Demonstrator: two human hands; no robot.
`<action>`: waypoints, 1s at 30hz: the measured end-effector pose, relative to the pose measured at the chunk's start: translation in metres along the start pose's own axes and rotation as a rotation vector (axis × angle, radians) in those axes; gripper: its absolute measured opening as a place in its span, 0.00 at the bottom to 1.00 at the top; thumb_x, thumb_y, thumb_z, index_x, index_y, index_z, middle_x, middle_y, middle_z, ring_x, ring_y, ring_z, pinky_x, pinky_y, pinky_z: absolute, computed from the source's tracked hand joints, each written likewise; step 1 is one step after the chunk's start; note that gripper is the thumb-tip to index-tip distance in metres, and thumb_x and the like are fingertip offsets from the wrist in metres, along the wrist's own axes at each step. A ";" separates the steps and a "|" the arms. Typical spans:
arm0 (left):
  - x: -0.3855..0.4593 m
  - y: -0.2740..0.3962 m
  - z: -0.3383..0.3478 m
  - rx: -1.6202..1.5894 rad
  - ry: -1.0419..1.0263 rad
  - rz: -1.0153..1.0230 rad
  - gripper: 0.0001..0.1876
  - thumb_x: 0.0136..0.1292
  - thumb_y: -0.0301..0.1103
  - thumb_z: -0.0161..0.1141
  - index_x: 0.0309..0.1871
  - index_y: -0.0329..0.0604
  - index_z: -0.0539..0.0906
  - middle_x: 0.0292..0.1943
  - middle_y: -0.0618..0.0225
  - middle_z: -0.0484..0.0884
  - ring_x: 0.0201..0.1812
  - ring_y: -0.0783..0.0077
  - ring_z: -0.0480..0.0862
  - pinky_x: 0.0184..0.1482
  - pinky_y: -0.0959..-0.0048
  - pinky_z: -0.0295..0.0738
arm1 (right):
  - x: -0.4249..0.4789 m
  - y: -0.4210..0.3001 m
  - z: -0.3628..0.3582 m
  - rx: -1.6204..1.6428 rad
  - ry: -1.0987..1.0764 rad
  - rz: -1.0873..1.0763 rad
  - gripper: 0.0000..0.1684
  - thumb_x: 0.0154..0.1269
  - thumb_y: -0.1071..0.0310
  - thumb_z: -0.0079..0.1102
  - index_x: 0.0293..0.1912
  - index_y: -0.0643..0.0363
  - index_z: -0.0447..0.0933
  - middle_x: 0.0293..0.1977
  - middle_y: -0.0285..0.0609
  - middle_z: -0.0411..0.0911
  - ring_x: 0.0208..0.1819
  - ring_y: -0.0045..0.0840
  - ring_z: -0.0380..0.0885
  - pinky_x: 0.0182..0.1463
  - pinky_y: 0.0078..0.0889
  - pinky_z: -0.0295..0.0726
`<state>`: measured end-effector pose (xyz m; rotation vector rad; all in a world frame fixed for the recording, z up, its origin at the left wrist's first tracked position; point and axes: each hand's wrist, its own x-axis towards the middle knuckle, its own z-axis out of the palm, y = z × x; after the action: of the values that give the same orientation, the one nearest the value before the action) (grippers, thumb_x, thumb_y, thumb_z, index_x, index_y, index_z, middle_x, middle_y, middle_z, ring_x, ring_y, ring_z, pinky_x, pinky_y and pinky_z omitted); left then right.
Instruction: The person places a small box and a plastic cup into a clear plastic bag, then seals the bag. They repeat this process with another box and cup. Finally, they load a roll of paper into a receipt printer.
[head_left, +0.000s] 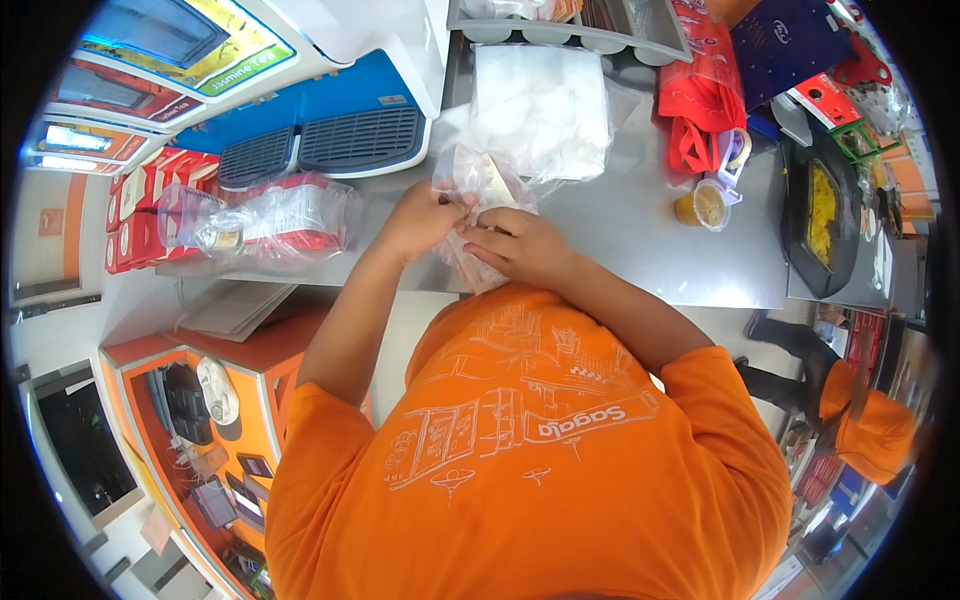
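My left hand (427, 221) and my right hand (521, 244) meet at the counter's near edge, both closed on a clear plastic bag (480, 274). The fingers pinch its gathered middle. The bag's lower part, with pale contents I cannot make out, hangs against the orange shirt, while its loose upper part spreads above the fingers. Something flat and cream-coloured (497, 180) shows at that upper part. Just beyond lies a stack of white plastic bags (540, 112) on the steel counter (607, 225).
At left, a filled clear bag (289, 221) lies beside red boxes (139, 238) and a drink dispenser (360, 142). To the right are a lidded cup (703, 206), a red bag (701, 90) and a black tray (823, 217). A person in orange (874, 427) stands far right.
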<state>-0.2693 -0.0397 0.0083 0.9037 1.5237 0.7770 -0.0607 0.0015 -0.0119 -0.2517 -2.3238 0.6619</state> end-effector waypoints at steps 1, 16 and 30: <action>-0.002 0.000 0.002 -0.035 0.024 0.020 0.16 0.71 0.34 0.65 0.53 0.28 0.83 0.43 0.57 0.88 0.44 0.72 0.85 0.47 0.73 0.79 | 0.000 0.002 0.002 -0.010 0.015 -0.030 0.14 0.63 0.68 0.71 0.49 0.53 0.85 0.43 0.39 0.81 0.41 0.34 0.83 0.42 0.30 0.84; -0.022 -0.038 0.030 -0.376 0.155 0.244 0.11 0.73 0.30 0.63 0.55 0.38 0.83 0.51 0.67 0.84 0.54 0.71 0.81 0.60 0.70 0.76 | 0.010 -0.011 0.006 0.904 0.297 1.076 0.12 0.71 0.67 0.69 0.46 0.66 0.84 0.34 0.38 0.87 0.30 0.14 0.80 0.34 0.19 0.79; -0.027 -0.035 0.033 -0.186 0.209 0.359 0.13 0.68 0.26 0.63 0.55 0.39 0.83 0.50 0.66 0.85 0.51 0.73 0.83 0.55 0.71 0.77 | 0.008 -0.014 0.002 0.834 0.255 1.086 0.11 0.71 0.68 0.69 0.46 0.66 0.86 0.33 0.38 0.87 0.32 0.14 0.82 0.37 0.19 0.80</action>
<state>-0.2393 -0.0802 -0.0138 0.9917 1.4549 1.2859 -0.0682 -0.0087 -0.0014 -1.1219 -1.3391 1.8833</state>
